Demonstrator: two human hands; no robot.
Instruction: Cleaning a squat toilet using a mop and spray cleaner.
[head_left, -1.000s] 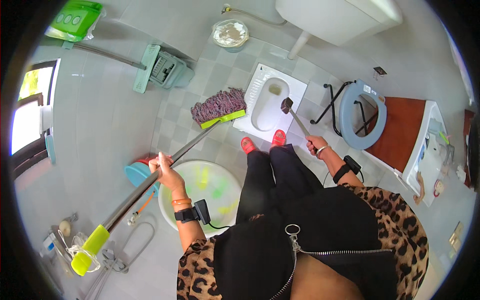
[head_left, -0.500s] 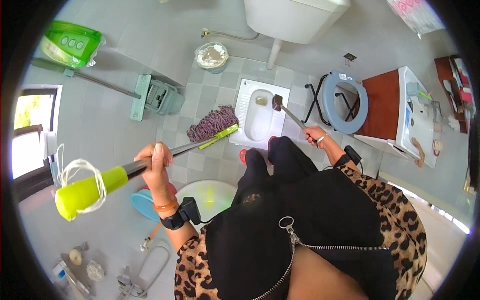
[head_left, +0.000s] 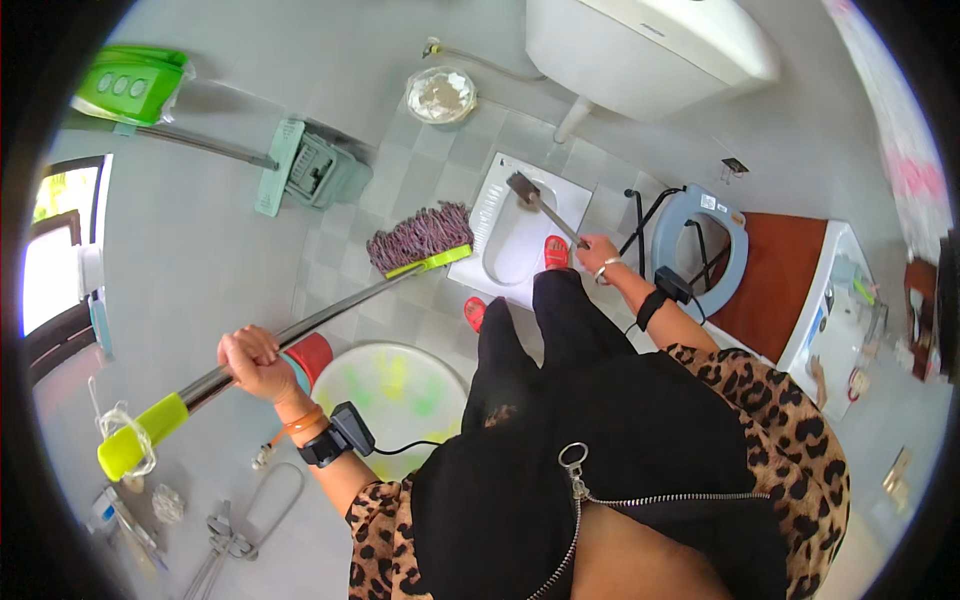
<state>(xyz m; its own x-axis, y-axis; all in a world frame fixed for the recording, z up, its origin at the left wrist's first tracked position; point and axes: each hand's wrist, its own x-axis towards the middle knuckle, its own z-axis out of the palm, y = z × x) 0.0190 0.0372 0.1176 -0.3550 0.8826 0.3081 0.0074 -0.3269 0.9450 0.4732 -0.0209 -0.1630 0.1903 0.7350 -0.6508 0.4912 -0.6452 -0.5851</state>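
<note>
My left hand [head_left: 256,362] is closed around the metal pole of a mop [head_left: 330,318], just below its lime-green grip with white string wound on it. The mop's purple-grey strands [head_left: 425,235] rest on the floor tiles, left of a white squat toilet [head_left: 490,277]. In my right hand [head_left: 598,252] is the handle of a toilet brush [head_left: 555,212]. Its brown-grey head is over the far part of the toilet bowl; whether it touches the bowl, I cannot tell. My right foot, in a red shoe [head_left: 556,252], is at the toilet's near right edge.
A lined waste bin [head_left: 441,98] stands beyond the toilet, below a white cistern [head_left: 640,60]. A grey commode seat [head_left: 700,250] on a black frame is to the right. Near my left leg are a large white basin [head_left: 385,365] and a red bucket [head_left: 310,352]. A broom and dustpan [head_left: 325,168] are by the left wall.
The brush head has moved left across the bowl, and my right hand has gone forward with it. My left hand is lower and further left on the mop pole. My right foot has come forward.
</note>
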